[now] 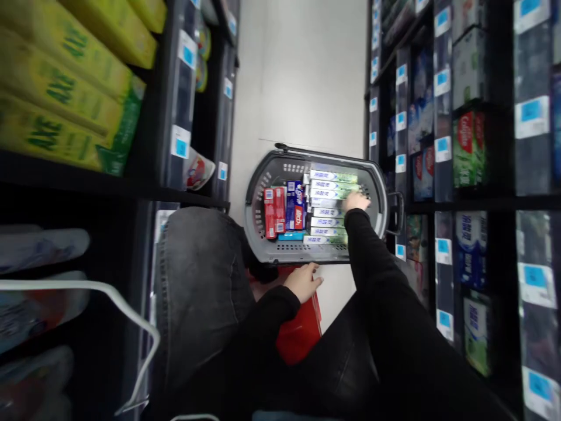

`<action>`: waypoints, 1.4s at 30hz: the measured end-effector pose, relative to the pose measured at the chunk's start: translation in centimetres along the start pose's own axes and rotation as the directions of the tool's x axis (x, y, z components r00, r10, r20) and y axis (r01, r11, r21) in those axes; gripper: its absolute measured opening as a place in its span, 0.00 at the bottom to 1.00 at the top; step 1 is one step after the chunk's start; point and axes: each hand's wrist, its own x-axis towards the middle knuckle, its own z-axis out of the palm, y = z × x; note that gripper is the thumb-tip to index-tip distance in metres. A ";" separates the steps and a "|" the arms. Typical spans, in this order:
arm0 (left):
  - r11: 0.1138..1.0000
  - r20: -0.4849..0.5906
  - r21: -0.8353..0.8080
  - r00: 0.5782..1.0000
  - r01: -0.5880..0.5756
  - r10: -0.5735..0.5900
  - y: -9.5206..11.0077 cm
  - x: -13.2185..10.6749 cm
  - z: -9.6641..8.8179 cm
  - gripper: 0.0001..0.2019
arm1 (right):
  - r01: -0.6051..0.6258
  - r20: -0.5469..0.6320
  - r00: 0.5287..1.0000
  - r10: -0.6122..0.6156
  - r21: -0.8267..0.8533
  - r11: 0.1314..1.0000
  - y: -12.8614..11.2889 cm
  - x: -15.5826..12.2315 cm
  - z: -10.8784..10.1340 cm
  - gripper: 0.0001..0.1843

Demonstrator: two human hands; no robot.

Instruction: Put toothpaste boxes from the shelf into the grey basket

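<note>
Shop aisle, view down at the floor (pixel 302 70) between two black shelf units. A grey basket (pixel 252 199) sits on the floor, handle (pixel 307 151) folded along its far rim.

Inside the basket, a column of green-and-white boxes (pixel 328 222) is stacked flat along the right side, from the far wall to the near wall. Red boxes (pixel 274 211) are at the left side and blue boxes (pixel 295 204) sit between the red ones and the green-and-white column. A small teal box (pixel 290 235) lies just below the blue ones, near the near wall.

The right hand (pixel 356 202), black sleeve, reaches into the basket and lies on the right end of the green-and-white boxes, about mid-column, close to the right wall. Fingers are bent over the box ends. It is too blurred to tell whether it grips one.

The left hand (pixel 304 282), black sleeve, is just outside the basket's near rim and rests on top of a red object (pixel 302 333) on the floor. Fingers are loosely spread and flat, holding nothing.

A knee in grey jeans (pixel 197 280) is left of the left hand.

The left shelf (pixel 87 181) carries yellow packs (pixel 56 88) at top left, with a white wire frame (pixel 109 298) below. The right shelf (pixel 482 203) carries boxed goods with blue price tags (pixel 531 114) on the shelf fronts.
</note>
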 end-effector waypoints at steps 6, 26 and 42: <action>0.988 0.030 0.153 0.999 -0.020 0.016 -0.2 1.2 -0.1 0.22 | -0.018 -0.024 0.999 0.026 0.276 0.961 4.7 -7.9 2.1 0.26; 0.916 0.024 0.400 0.999 -0.035 0.028 -0.9 2.3 0.4 0.27 | -0.717 -0.018 0.565 0.825 0.485 0.501 36.0 -30.6 21.8 0.30; 0.977 0.080 0.186 0.992 -0.107 0.094 0.3 0.2 0.5 0.31 | -0.030 -0.332 0.835 0.438 0.768 0.640 26.2 -39.1 16.1 0.27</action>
